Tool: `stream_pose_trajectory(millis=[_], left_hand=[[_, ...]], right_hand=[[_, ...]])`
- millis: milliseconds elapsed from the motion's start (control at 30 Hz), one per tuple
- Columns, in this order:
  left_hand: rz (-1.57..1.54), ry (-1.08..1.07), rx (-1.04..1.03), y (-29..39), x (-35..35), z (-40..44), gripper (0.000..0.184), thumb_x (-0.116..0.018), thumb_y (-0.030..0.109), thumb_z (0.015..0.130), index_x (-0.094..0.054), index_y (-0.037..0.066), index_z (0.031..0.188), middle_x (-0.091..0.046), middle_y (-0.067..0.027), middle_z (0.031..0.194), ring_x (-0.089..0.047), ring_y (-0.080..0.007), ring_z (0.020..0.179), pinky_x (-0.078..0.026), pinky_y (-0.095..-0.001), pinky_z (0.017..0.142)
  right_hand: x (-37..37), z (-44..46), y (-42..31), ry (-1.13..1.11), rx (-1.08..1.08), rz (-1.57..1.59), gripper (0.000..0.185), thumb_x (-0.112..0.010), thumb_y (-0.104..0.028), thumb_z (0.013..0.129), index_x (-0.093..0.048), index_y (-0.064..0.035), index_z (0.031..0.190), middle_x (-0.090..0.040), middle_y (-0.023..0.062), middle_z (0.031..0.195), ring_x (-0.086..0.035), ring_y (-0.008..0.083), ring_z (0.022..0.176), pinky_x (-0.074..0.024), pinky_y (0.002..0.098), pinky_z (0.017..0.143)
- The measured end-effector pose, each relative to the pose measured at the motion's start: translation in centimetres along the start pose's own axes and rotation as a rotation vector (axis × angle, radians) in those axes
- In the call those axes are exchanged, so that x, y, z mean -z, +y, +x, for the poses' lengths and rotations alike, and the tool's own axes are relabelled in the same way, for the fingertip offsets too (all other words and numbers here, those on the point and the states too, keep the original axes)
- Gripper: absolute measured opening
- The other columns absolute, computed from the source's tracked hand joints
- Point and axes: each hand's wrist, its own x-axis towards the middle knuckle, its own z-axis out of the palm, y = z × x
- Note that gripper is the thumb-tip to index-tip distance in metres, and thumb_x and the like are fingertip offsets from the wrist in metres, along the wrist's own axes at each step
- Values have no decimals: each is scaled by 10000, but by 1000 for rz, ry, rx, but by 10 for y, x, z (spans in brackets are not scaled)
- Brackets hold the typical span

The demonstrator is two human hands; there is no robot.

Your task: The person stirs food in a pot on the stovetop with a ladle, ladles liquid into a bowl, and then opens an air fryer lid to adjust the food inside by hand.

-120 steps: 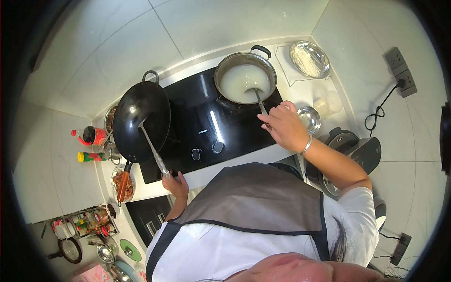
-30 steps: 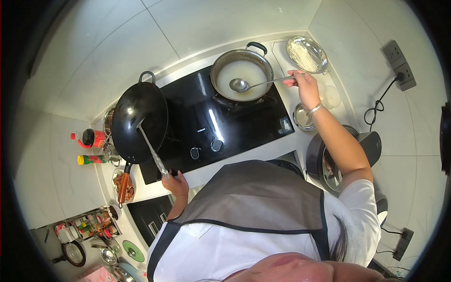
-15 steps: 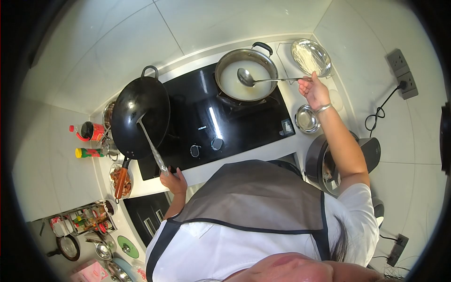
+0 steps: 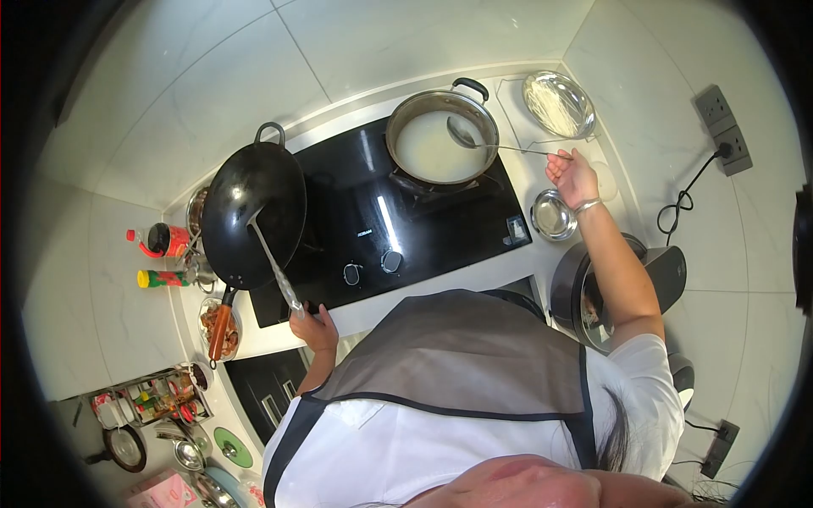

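Note:
My right hand (image 4: pixel 572 179) is closed around the end of a long metal ladle (image 4: pixel 517 149). The ladle's bowl is tilted over the far right part of a steel pot (image 4: pixel 392 135) of cloudy whitish liquid, at or just above the surface; I cannot tell which. At the lower left, my left hand (image 4: pixel 316 329) grips the handle of a wok spatula (image 4: pixel 276 269). Its blade end rests in a black wok (image 4: pixel 229 190), which has a wooden handle.
Both pot and wok stand on a black glass cooktop (image 4: pixel 356 229). To the right are a bowl of pale noodles (image 4: pixel 556 106), a small metal bowl (image 4: pixel 555 216) and a dark appliance (image 4: pixel 584 292). Bottles (image 4: pixel 165 240) and a bowl of brownish food (image 4: pixel 222 328) sit at left.
My right hand has moved slightly down and right. The ladle's bowl has shifted right and tipped from facing up to slanted. My left hand and the spatula stay put.

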Motion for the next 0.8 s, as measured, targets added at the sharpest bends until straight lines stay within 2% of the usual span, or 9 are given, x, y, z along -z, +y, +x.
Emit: stream_pose_trajectory(millis=[167,267,467,667,800], left_hand=[[-4,-11,35,2,0,0,450,-689,281,865,-568,6,1200,-529,-212,1143,-469,-391,1109,-348,-515,936],[-9,-16,33,2,1,0,444,-688,282,866,-573,4,1192,-528,-216,1142,-469,-397,1107,-348,-519,933],[8,-22,28,3,1,0,438,-682,290,870,-581,0,1182,-528,-230,1157,-467,-408,1114,-351,-523,930],[-14,-42,27,1,2,0,442,-677,300,876,-584,-3,1184,-529,-232,1164,-467,-410,1120,-348,-526,944],[0,-37,19,5,4,2,437,-672,299,882,-578,-5,1183,-529,-231,1160,-470,-408,1118,-351,-522,935]], right_hand=[[-1,-3,1,24,-44,0,334,-375,-338,1059,-520,-38,1056,-696,183,915,-637,254,812,-508,368,819],[-6,-4,1,-70,63,23,349,-372,-341,1062,-527,-29,1081,-702,183,936,-646,244,824,-509,355,825],[-44,-34,7,-60,427,-389,365,-349,-290,1078,-561,4,1120,-704,151,932,-672,191,829,-509,317,823],[-47,-41,4,-133,511,-409,365,-352,-283,1082,-570,7,1126,-702,139,917,-678,178,826,-508,312,831],[-51,-47,2,-64,534,-516,368,-360,-284,1081,-570,16,1127,-700,136,911,-682,187,827,-508,321,844]])
